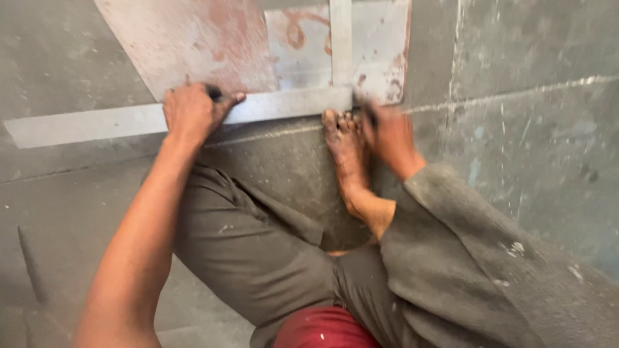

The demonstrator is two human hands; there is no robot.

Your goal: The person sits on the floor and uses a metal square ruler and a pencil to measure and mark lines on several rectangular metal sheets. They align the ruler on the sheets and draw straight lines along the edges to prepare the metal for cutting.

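Note:
A large metal L-square (109, 120) lies on the grey floor, its long blade running left to right and its short blade (340, 38) going up across a rusty metal sheet (187, 38). My left hand (193, 113) presses down on the long blade, with a small dark object under the fingers. My right hand (387, 132) is blurred beside the square's corner, closed on a thin dark tool whose tip touches the sheet's lower edge. My bare foot (348, 154) rests with its toes against the blade.
A second, paler metal sheet (380, 45) lies under the short blade. A chalk line (516, 95) crosses the concrete floor to the right. My bent legs in grey trousers (258, 251) fill the lower frame. A dark thin rod (31, 264) lies at the left.

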